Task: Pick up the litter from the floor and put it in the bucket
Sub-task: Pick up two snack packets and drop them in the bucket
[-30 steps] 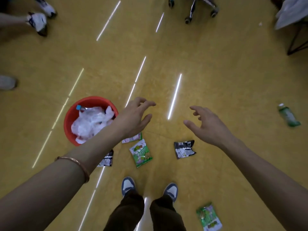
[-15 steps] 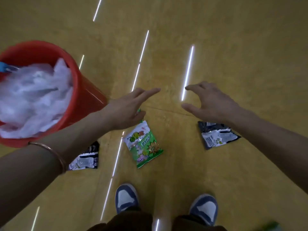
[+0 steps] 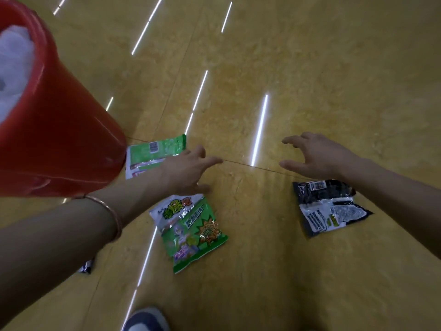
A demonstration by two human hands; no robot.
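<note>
Fingers: we hold them spread and loose on left hand and right hand, grasping nothing. Green packet just beside our left thumb; black packet behind right fingers; red bucket leftward.

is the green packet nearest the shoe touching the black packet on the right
Apart. The head view shows a wide strip of bare floor between the green packet and the black packet.
</note>
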